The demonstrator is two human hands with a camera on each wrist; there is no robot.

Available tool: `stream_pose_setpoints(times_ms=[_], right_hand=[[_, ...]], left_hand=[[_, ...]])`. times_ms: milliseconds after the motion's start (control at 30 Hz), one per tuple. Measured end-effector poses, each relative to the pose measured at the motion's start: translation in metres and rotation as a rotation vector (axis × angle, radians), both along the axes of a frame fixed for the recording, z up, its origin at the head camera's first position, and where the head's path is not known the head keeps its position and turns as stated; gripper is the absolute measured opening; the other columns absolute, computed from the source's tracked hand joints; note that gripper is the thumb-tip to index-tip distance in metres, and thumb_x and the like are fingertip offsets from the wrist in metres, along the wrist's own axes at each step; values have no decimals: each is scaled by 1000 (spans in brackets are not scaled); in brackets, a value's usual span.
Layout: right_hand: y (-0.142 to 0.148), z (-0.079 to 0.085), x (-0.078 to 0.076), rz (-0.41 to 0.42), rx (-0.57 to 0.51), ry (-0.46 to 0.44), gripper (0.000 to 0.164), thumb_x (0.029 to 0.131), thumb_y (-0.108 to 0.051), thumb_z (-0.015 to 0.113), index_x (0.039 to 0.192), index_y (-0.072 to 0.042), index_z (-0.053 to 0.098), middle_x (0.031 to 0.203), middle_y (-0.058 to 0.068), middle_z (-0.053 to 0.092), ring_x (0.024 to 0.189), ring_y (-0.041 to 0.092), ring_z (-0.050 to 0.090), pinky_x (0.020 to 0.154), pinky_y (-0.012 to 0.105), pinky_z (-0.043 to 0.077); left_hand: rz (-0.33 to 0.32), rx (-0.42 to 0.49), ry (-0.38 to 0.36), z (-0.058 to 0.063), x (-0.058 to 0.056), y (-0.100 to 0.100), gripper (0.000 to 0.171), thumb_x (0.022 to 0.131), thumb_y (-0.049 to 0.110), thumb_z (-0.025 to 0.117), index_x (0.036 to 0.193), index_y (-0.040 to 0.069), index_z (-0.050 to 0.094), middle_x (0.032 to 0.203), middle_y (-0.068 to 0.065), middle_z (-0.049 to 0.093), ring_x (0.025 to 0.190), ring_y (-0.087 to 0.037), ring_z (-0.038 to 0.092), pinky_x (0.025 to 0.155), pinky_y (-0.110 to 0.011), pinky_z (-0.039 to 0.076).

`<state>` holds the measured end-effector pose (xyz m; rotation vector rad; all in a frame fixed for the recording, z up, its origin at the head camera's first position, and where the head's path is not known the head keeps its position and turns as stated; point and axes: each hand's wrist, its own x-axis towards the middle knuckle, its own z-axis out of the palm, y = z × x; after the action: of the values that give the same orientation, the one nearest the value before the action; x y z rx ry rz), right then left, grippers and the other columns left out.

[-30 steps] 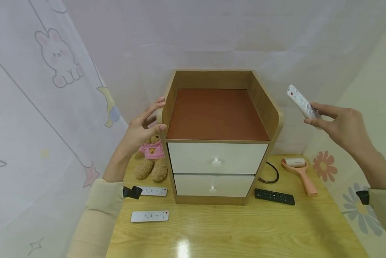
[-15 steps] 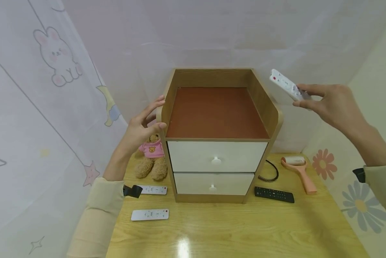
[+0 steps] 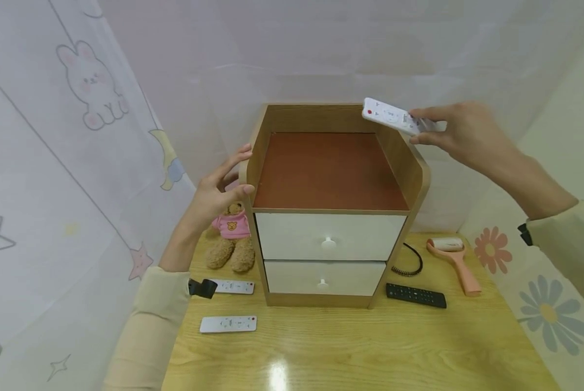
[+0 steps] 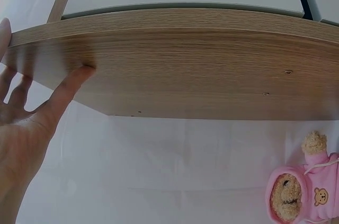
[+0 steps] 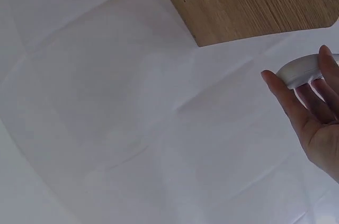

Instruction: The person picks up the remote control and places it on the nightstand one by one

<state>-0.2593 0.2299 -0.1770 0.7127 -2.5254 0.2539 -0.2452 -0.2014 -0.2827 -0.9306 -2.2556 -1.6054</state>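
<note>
My right hand (image 3: 473, 133) pinches a white remote control (image 3: 389, 115) by one end, between thumb and fingers. The remote is raised over the right side wall of a small wooden cabinet (image 3: 331, 210), its red button end pointing left. In the right wrist view the remote (image 5: 302, 70) shows only partly beside that wall. My left hand (image 3: 214, 198) rests against the cabinet's left side panel (image 4: 185, 70), fingers extended and touching it, thumb at the front edge. The cabinet has a brown top surface (image 3: 328, 171) and two white drawers, upper (image 3: 292, 236) and lower (image 3: 292, 277).
Two white remotes, one farther back (image 3: 238, 287) and one nearer (image 3: 228, 324), lie left on the wooden table (image 3: 321, 347). A teddy bear in pink (image 3: 232, 239) sits behind my left arm. Right of the cabinet lie a black remote (image 3: 416, 295), a coiled cord (image 3: 409, 271) and a lint roller (image 3: 460, 266).
My right hand has carried the white remote left and upward, from beside the cabinet to over its right wall. The left hand stays on the side panel.
</note>
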Motion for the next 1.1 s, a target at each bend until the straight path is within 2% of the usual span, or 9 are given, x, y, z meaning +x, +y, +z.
stream_pose_setpoints(times_ms=[133,200,367,633,733,933,1100], right_hand=[[-16,8,-7,34,37,3,43,82,-14,77,123,-3,66,105,27,67,56,22,39,46,28,22],[-22,12,-12,42,55,3,43,82,-13,77,122,-2,66,104,28,67,59,25,45,47,29,25],[-38,19,-24,30,104,-67,44,86,-14,74,127,-3,63,110,27,65,74,30,55,56,35,34],[-61,26,-48,36,161,-195,46,86,-15,74,128,-2,61,117,24,64,85,32,56,71,44,43],[-69,25,-57,41,190,-233,45,86,-15,74,126,-1,62,117,24,64,92,35,59,78,47,45],[-85,21,-71,37,232,-313,44,84,-13,74,124,3,63,118,26,63,106,40,57,94,52,43],[-97,18,-78,60,235,-361,41,84,-9,72,120,7,63,118,25,64,107,40,57,95,51,42]], left_hand=[[-7,11,-3,-1,-1,0,60,90,-3,64,145,8,42,157,2,28,137,-28,37,106,-35,40],[-10,17,-6,-1,-3,0,59,90,-3,63,145,7,42,157,2,28,134,-33,41,99,-30,46],[-24,35,-3,-2,-6,-2,59,90,-5,62,144,5,41,157,1,29,131,-35,43,89,-25,52],[-21,33,17,-2,-10,-4,58,90,-6,61,144,4,42,156,-1,30,133,-32,43,96,-29,48],[-19,31,29,-3,-9,-5,58,89,-7,62,143,3,43,156,-2,30,137,-26,38,104,-33,42],[-18,21,58,-4,-9,-5,58,89,-5,63,143,3,43,156,-4,30,141,-17,30,111,-45,31],[-15,23,41,-2,-9,-5,58,90,-3,63,144,5,42,157,-1,29,142,-15,28,112,-45,29]])
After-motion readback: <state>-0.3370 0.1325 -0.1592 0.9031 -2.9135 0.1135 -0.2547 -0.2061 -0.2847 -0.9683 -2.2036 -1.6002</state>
